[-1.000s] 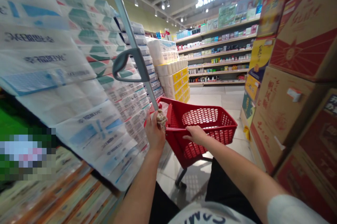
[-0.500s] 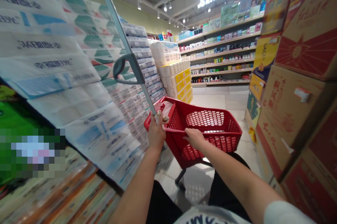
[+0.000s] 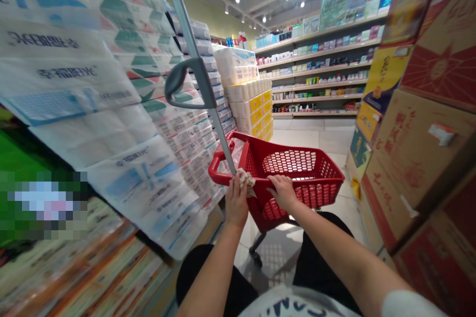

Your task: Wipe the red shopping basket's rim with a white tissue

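Observation:
A red plastic shopping cart [image 3: 238, 210] stands in front of my knees, its mesh basket pointing right. My left hand [image 3: 237, 200] presses a crumpled pale cloth [image 3: 245, 178] against the cart's near rim, beside the push handle. Fingers of my right hand [image 3: 284, 192] are hooked over the same rim, farther right. A long grey pole [image 3: 182, 12] with a looped grip [image 3: 178, 84] slants down to the cart's handle end, its lower tip close to the cloth. How the pole is fixed there cannot be made out.
Wrapped tissue packs [image 3: 70, 71] are piled high on the left. Cardboard cartons [image 3: 416, 143] line the right side. Beyond the cart, stacked paper rolls [image 3: 241, 94] and long shelves of small goods [image 3: 316, 61] stand across the tiled floor [image 3: 310, 139].
My left hand, with the cloth, has moved from the pole's lower end down and right onto the cart's rim. My right hand stays on the rim. The view has shifted slightly.

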The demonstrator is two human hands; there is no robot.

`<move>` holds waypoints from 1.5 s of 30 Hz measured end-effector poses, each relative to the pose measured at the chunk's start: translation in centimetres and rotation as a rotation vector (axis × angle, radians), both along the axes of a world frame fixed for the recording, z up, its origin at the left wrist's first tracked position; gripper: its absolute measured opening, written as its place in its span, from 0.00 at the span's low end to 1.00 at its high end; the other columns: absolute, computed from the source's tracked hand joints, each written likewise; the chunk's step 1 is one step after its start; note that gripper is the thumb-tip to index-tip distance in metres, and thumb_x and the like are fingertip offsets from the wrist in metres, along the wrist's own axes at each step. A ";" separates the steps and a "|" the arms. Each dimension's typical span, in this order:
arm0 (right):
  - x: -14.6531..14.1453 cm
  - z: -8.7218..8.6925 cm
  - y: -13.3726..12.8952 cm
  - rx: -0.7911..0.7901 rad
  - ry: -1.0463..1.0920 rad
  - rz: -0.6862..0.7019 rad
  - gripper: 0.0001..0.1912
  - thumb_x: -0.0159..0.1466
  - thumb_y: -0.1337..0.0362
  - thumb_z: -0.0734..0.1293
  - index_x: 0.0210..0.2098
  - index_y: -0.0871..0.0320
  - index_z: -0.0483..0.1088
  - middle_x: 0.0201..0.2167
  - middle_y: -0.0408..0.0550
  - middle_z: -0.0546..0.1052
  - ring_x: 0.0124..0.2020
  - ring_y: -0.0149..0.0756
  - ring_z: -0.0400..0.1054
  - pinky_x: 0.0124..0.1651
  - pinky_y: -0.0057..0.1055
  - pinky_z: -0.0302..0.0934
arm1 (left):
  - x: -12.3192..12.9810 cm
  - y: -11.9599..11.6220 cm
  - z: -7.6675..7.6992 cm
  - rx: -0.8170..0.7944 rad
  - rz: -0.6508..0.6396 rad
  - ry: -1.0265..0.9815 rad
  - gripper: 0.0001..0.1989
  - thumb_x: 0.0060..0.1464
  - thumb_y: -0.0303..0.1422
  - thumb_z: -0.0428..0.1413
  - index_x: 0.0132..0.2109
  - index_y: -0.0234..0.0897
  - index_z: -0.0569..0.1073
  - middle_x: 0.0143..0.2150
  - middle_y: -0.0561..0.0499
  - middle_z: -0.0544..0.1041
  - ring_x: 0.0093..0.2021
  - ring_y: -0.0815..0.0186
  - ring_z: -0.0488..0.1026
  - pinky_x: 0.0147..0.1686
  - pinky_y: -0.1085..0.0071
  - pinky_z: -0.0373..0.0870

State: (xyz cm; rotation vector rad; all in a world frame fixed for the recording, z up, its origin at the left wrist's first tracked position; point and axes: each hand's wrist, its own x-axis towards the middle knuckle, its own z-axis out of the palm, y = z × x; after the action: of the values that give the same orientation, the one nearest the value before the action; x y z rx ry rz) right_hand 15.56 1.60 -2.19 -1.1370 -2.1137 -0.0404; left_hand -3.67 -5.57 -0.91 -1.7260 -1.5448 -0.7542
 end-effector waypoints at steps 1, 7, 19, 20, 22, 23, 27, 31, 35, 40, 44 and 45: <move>0.0 -0.2 -0.2 0.018 0.016 0.022 0.18 0.65 0.63 0.62 0.54 0.56 0.65 0.47 0.52 0.73 0.48 0.42 0.64 0.52 0.40 0.53 | 0.1 -0.2 -0.7 -0.023 -0.013 0.029 0.25 0.57 0.22 0.47 0.61 0.39 0.64 0.67 0.42 0.58 0.68 0.54 0.49 0.60 0.55 0.61; -0.9 -1.1 -1.6 0.155 0.003 0.101 0.32 0.62 0.70 0.58 0.66 0.60 0.51 0.60 0.55 0.64 0.62 0.44 0.53 0.63 0.46 0.46 | 1.1 -0.5 -4.0 -0.060 -0.075 0.122 0.27 0.57 0.22 0.45 0.64 0.37 0.58 0.67 0.43 0.57 0.69 0.56 0.46 0.61 0.57 0.62; -1.2 -2.4 -2.1 0.145 -0.162 -0.004 0.41 0.58 0.72 0.58 0.68 0.67 0.39 0.65 0.60 0.55 0.67 0.49 0.42 0.67 0.50 0.39 | 1.6 -0.2 -5.4 -0.119 -0.043 0.083 0.27 0.56 0.23 0.45 0.64 0.30 0.58 0.66 0.36 0.58 0.68 0.53 0.46 0.61 0.53 0.61; -1.2 -2.4 -2.2 0.146 -0.168 -0.015 0.41 0.58 0.72 0.57 0.68 0.67 0.38 0.65 0.59 0.55 0.67 0.49 0.42 0.67 0.50 0.39 | 1.7 -0.2 -5.4 -0.101 -0.034 0.057 0.27 0.56 0.24 0.45 0.64 0.30 0.57 0.66 0.36 0.57 0.68 0.52 0.46 0.60 0.52 0.61; -1.3 -2.5 -2.3 0.151 -0.173 -0.045 0.41 0.58 0.73 0.57 0.68 0.66 0.37 0.65 0.59 0.55 0.67 0.49 0.43 0.66 0.50 0.40 | 1.7 -0.1 -5.3 -0.084 -0.020 0.037 0.28 0.56 0.25 0.46 0.64 0.29 0.57 0.66 0.35 0.57 0.68 0.51 0.47 0.61 0.51 0.60; -1.4 -2.6 -2.4 0.154 -0.174 -0.062 0.41 0.58 0.73 0.57 0.68 0.66 0.37 0.65 0.59 0.55 0.67 0.49 0.43 0.66 0.50 0.40 | 1.6 -0.2 -5.3 -0.093 -0.022 0.051 0.28 0.56 0.25 0.46 0.64 0.30 0.57 0.66 0.36 0.57 0.68 0.51 0.47 0.61 0.51 0.60; -1.6 -2.7 -2.6 0.165 -0.196 -0.117 0.39 0.58 0.73 0.57 0.68 0.67 0.40 0.65 0.60 0.56 0.67 0.49 0.43 0.66 0.48 0.42 | 0.9 -0.8 -5.8 -0.174 -0.060 0.180 0.29 0.53 0.21 0.46 0.64 0.32 0.58 0.67 0.39 0.57 0.68 0.53 0.47 0.62 0.54 0.59; -1.5 -2.9 -2.4 0.184 -0.237 -0.112 0.40 0.58 0.72 0.58 0.67 0.69 0.40 0.65 0.59 0.55 0.68 0.49 0.41 0.67 0.48 0.42 | 0.7 -0.7 -5.6 -0.135 -0.033 0.186 0.30 0.54 0.24 0.47 0.65 0.29 0.55 0.69 0.38 0.52 0.69 0.52 0.44 0.62 0.53 0.57; -1.5 -3.0 -2.3 0.192 -0.226 -0.124 0.41 0.57 0.73 0.58 0.68 0.69 0.40 0.65 0.59 0.56 0.67 0.48 0.42 0.67 0.47 0.42 | 0.7 -0.4 -5.5 -0.136 -0.016 0.188 0.32 0.55 0.26 0.47 0.67 0.30 0.50 0.70 0.40 0.48 0.69 0.52 0.44 0.62 0.53 0.56; -1.5 -3.1 -2.3 0.202 -0.227 -0.117 0.43 0.56 0.74 0.57 0.68 0.68 0.37 0.65 0.58 0.56 0.67 0.47 0.43 0.67 0.47 0.42 | 0.3 -0.9 -6.4 -0.181 -0.040 0.228 0.33 0.55 0.25 0.47 0.67 0.31 0.48 0.70 0.42 0.46 0.69 0.55 0.43 0.63 0.56 0.54; -1.5 -3.2 -2.3 0.199 -0.195 -0.125 0.42 0.56 0.74 0.57 0.68 0.68 0.38 0.64 0.59 0.57 0.67 0.48 0.44 0.66 0.48 0.43 | 0.2 -0.9 -6.1 -0.178 -0.024 0.203 0.32 0.57 0.28 0.46 0.67 0.31 0.49 0.70 0.40 0.46 0.69 0.54 0.43 0.64 0.56 0.53; -1.5 -3.3 -2.3 0.198 -0.186 -0.125 0.41 0.56 0.74 0.57 0.68 0.68 0.39 0.64 0.59 0.58 0.67 0.48 0.44 0.66 0.48 0.43 | 0.1 -0.8 -6.1 -0.196 -0.038 0.219 0.31 0.57 0.28 0.46 0.67 0.31 0.49 0.70 0.41 0.46 0.70 0.54 0.43 0.64 0.56 0.53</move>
State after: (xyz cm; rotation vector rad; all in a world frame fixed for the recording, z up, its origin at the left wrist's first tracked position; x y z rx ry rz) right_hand 14.03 -0.68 -5.47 -1.1818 -2.1400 -0.4195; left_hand -3.53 -6.42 -6.99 -1.9147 -1.4775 -0.4259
